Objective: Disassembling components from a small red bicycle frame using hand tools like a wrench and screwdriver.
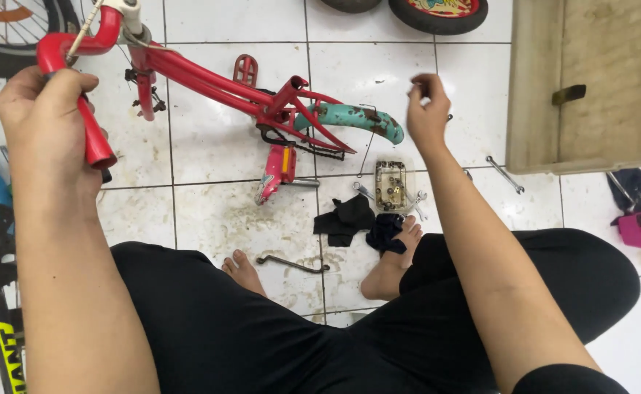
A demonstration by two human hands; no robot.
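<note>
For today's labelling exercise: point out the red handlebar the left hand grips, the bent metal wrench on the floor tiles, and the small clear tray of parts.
red handlebar (96, 138): head view, lower grip end.
bent metal wrench (291, 263): head view, mid-shaft.
small clear tray (391, 165): head view, top rim.

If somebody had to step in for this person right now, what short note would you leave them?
Left hand: gripping the red handlebar of the small red bicycle frame lying on the tiled floor.
Right hand: raised, fingertips pinched together; whether they hold some small part is too small to tell.
Nearby: open parts tray with wrenches beside it, bent wrench by the foot, black rags.
Done: wheels are off the frame.
Left: unclear from this view.
</note>
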